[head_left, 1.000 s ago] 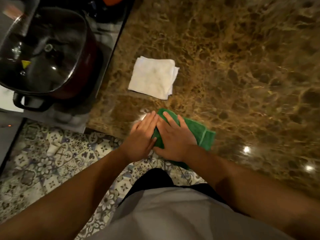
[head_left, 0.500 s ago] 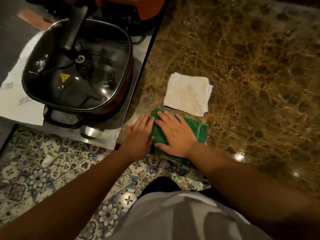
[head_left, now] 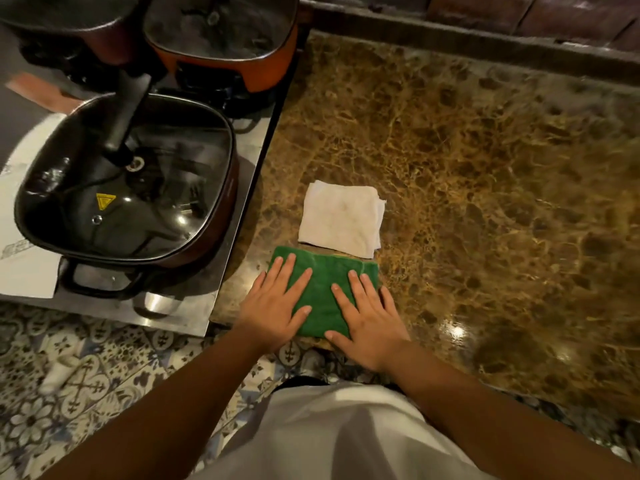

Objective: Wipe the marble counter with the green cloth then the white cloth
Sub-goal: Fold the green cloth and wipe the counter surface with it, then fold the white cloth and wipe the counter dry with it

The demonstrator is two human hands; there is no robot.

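A folded green cloth [head_left: 323,292] lies flat on the brown marble counter [head_left: 485,188], close to its front left corner. My left hand [head_left: 273,306] presses on the cloth's left part with straight, spread fingers. My right hand [head_left: 367,317] presses on its right part, fingers also straight. A folded white cloth [head_left: 341,218] lies on the counter just behind the green one, nearly touching its far edge. Neither hand touches the white cloth.
Left of the counter, on a steel stove top [head_left: 221,289], stands a square pot with a glass lid [head_left: 128,188]. An orange pot [head_left: 225,39] sits behind it. A raised ledge [head_left: 450,32] borders the counter's back. Patterned floor tiles [head_left: 86,368] lie below.
My hands have spread apart on the green cloth, which now lies flatter and squarer, close behind the counter's front edge. The view has tilted up, showing more of the stove and counter back.
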